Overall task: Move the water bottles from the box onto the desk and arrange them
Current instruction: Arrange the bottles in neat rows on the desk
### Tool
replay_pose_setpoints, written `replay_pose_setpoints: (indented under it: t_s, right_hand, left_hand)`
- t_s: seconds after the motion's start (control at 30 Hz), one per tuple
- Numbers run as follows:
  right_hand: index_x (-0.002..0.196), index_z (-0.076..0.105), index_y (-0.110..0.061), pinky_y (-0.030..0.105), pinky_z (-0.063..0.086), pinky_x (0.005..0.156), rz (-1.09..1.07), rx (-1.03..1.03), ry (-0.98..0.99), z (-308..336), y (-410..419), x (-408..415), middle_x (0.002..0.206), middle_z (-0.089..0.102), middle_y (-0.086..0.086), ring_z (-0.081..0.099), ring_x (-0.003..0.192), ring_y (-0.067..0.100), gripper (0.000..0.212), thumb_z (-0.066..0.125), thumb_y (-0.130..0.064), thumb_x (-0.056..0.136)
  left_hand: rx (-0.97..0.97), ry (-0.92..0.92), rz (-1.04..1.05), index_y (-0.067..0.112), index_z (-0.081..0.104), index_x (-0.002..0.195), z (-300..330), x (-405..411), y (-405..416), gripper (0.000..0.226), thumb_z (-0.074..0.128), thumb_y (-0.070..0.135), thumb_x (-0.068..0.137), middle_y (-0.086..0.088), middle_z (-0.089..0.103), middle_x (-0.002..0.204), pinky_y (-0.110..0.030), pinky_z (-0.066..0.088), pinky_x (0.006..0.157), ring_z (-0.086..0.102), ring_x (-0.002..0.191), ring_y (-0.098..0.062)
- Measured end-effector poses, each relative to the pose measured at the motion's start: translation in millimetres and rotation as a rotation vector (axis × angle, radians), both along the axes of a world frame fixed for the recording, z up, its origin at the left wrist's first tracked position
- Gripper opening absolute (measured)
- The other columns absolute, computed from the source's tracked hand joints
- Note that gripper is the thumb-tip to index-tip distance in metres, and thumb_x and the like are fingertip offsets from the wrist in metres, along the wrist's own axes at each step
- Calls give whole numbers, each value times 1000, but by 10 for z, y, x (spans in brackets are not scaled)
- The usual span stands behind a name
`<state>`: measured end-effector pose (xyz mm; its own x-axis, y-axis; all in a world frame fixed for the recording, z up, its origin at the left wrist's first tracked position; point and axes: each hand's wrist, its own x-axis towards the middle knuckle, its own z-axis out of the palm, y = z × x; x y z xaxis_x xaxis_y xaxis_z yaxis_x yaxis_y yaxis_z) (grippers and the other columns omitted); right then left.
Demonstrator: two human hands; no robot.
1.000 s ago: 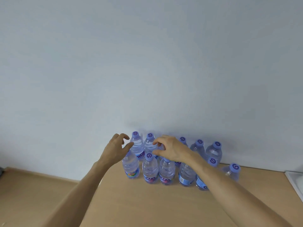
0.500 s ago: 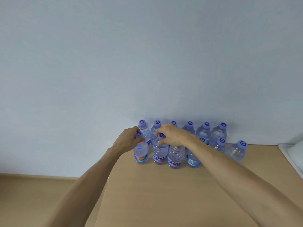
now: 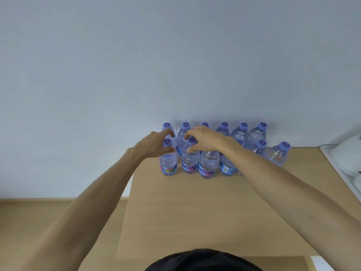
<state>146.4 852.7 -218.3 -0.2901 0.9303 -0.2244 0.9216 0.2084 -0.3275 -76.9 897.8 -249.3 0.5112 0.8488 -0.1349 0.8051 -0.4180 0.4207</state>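
Several clear water bottles with purple caps stand in two rows on the wooden desk, against the wall. My left hand grips the neck of the front-left bottle. My right hand pinches the neck of the second front bottle just under its cap. A third front bottle stands right of it, its cap hidden by my right hand. The back row stands upright behind. One bottle stands apart at the right end. The box is out of view.
A white tray or shelf edge with white rounded objects lies at the desk's right. The desk's left edge drops to a wooden floor. A dark garment shows at the bottom.
My view has tilted down, so the bottles appear higher in the frame and more desk shows. Both hands closed in from the caps onto the necks of the two front-left bottles.
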Motion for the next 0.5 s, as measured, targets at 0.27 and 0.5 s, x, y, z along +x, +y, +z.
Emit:
replay_pose_setpoints:
  t_s: [0.27,0.5]
  right_hand:
    - [119,61,-15,43,50,86,27,19,-24,50,-29,-23,115,59,5,57,101,23,34,68,-28,88]
    - [118,61,-24,39,49,84,86,0,12,39,-25,-18,112,55,-5,54,96,16,29,63,-14,91]
  left_hand:
    - [53,-75,38,26,58,98,-29,-97,12,19,66,36,84,1,57,75,-28,40,54,55,69,-22]
    - [69,-60,21,26,57,103,-31,-51,-3,20,65,34,86,-5,59,84,-27,35,53,53,70,-23]
